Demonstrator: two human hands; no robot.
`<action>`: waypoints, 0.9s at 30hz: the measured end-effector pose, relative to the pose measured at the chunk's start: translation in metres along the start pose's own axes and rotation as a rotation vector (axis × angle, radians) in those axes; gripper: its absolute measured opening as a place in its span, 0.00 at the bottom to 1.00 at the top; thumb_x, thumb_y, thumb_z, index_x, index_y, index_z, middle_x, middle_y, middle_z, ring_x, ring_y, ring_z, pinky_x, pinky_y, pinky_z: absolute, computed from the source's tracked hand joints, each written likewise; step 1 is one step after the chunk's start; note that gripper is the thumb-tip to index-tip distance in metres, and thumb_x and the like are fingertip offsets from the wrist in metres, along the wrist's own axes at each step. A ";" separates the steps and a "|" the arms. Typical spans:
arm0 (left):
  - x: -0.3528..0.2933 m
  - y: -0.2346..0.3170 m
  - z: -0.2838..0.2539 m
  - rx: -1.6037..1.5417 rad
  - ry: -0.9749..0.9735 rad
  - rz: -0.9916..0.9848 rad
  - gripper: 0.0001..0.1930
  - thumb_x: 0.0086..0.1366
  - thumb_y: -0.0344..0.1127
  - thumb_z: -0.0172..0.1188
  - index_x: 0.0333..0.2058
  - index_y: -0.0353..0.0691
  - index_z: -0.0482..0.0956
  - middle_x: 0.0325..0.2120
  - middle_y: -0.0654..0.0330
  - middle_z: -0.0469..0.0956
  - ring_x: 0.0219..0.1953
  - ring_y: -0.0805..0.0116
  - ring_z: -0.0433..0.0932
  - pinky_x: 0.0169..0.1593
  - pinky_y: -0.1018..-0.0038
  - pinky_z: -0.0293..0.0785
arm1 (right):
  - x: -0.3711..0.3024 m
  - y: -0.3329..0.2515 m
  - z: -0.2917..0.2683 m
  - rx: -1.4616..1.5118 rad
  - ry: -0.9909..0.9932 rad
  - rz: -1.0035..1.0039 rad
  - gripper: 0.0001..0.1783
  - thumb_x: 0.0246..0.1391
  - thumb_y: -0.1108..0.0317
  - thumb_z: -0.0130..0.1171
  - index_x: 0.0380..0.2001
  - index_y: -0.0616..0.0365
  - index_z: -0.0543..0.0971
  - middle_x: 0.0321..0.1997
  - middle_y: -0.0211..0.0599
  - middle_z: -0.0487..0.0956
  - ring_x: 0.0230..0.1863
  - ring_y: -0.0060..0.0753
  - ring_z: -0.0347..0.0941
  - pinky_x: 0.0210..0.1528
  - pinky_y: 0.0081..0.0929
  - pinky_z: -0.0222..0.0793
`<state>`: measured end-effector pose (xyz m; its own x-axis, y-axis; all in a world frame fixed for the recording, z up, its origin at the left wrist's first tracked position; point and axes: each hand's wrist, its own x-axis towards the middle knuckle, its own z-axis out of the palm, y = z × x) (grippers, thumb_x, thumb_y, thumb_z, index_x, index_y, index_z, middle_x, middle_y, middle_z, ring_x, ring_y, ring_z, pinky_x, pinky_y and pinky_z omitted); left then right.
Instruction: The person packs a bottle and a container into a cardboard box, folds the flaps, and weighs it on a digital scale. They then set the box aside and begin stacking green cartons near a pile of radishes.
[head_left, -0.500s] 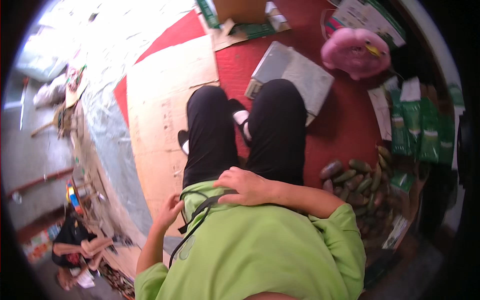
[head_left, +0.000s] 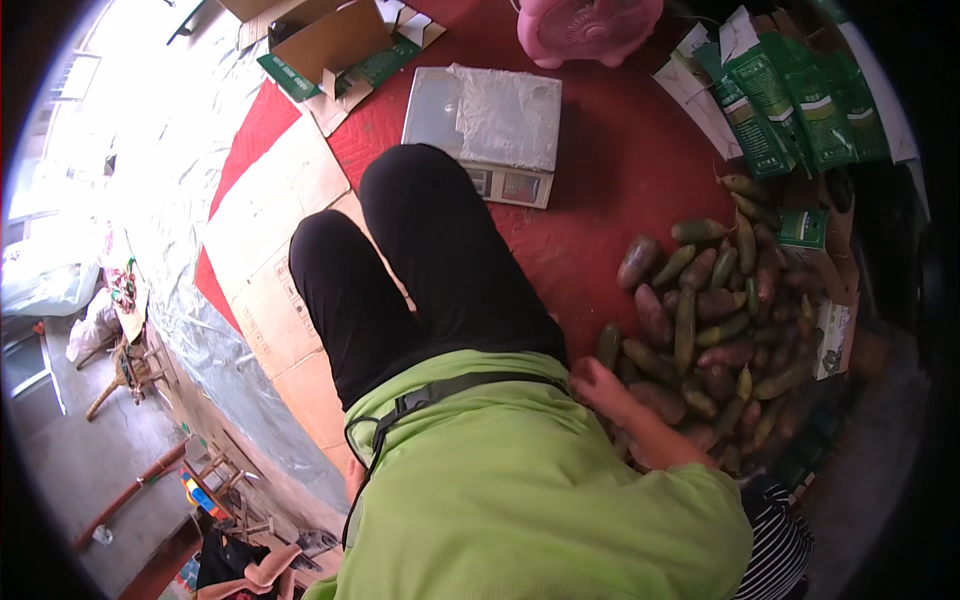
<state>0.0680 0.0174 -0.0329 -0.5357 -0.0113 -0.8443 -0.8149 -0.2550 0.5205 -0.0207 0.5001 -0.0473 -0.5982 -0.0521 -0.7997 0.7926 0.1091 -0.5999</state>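
Note:
My right hand (head_left: 598, 388) is down beside my right hip, at the near left edge of a heap of long green and purplish fruits (head_left: 685, 330). Its fingers look bent, but blur and the angle hide whether they grip anything. Of my left hand (head_left: 355, 478) only a sliver shows past my left side, its fingers hidden. A black strap with a buckle (head_left: 410, 402) crosses the waist of my green shirt. Beyond my knees a grey scale (head_left: 485, 120) with a worn plastic cover stands on the red mat (head_left: 610, 180).
Flattened cardboard (head_left: 275, 290) lies left of my legs, with an open carton (head_left: 330, 40) beyond it. A pink fan (head_left: 585, 28) stands at the far edge. Green printed packages (head_left: 765, 100) lie at far right. Lower left, another person (head_left: 240, 570) sits near wooden stools.
My body has turned to the right, bringing the fruit heap closer. Both hands have left the waist strap; the right moved down toward the fruits and the left dropped beside my hip.

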 end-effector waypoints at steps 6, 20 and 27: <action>0.017 0.013 0.020 0.144 -0.040 0.081 0.24 0.57 0.34 0.61 0.52 0.41 0.66 0.45 0.62 0.73 0.45 0.72 0.72 0.49 0.73 0.68 | 0.007 0.034 -0.017 0.002 -0.302 -0.004 0.11 0.56 0.61 0.53 0.37 0.55 0.71 0.37 0.28 0.72 0.38 0.22 0.69 0.38 0.24 0.68; 0.010 0.018 0.058 0.349 0.014 0.277 0.26 0.55 0.33 0.62 0.52 0.40 0.67 0.45 0.62 0.73 0.45 0.73 0.72 0.49 0.74 0.68 | 0.094 0.103 -0.012 0.442 -0.217 0.236 0.17 0.55 0.51 0.49 0.41 0.48 0.73 0.37 0.27 0.74 0.33 0.25 0.70 0.31 0.26 0.66; -0.005 0.028 0.058 0.436 0.041 0.361 0.26 0.54 0.33 0.63 0.52 0.40 0.67 0.44 0.62 0.73 0.44 0.73 0.72 0.48 0.75 0.68 | 0.097 0.043 -0.022 0.162 -0.131 0.169 0.14 0.54 0.58 0.54 0.43 0.48 0.73 0.37 0.28 0.74 0.33 0.28 0.72 0.33 0.30 0.72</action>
<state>0.0345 0.0664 -0.0067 -0.7953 -0.0633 -0.6029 -0.6023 0.1950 0.7741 -0.0474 0.5212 -0.1502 -0.4434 -0.1759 -0.8789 0.8950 -0.0330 -0.4449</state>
